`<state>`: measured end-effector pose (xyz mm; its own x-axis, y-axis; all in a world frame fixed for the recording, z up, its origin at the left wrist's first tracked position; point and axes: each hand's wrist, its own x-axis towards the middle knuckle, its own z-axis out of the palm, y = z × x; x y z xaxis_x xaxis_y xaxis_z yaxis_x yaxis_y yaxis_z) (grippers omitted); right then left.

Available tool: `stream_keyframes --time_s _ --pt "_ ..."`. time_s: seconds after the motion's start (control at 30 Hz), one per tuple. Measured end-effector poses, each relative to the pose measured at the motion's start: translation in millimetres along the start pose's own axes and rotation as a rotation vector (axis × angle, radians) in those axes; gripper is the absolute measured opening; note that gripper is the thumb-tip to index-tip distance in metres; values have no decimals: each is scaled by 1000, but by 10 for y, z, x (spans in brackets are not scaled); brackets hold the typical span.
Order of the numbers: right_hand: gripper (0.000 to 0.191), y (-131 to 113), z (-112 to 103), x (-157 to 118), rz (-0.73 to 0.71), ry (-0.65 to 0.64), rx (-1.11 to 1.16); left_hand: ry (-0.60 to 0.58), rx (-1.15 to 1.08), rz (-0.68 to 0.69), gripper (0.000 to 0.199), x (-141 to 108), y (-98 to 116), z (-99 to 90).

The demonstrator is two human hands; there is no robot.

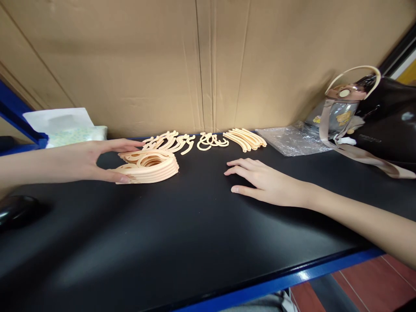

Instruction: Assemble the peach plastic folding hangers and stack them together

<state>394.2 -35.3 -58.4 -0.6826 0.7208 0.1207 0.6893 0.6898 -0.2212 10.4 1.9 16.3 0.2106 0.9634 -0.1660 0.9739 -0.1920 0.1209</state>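
Note:
My left hand grips the left end of a stack of flat, beige, curved pieces with round openings, thumb on the near side and fingers along the far side. The stack lies on the black tabletop. To its right, my right hand is open over the table, palm down, fingers loosely apart, holding nothing. Behind the stack lie several beige curved strips with knobbed ends. Beside them are beige hooks, then a row of long beige curved bars.
A clear plastic bag lies at the back right, beside a bottle with a strap and a black bag. A white packet stands at the back left, a black computer mouse nearer. Cardboard walls the back.

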Motion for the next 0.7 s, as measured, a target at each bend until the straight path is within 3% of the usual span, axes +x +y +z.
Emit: stream_keyframes --time_s 0.3,0.5,0.7 --pt "49 -4 -1 -2 -1 -2 -11 33 -28 4 80 -6 -11 18" --pt "48 4 9 -5 -14 5 -13 119 -11 54 101 13 -49 60" --pt "48 4 5 -1 -6 5 -17 205 88 149 101 44 -133 83"
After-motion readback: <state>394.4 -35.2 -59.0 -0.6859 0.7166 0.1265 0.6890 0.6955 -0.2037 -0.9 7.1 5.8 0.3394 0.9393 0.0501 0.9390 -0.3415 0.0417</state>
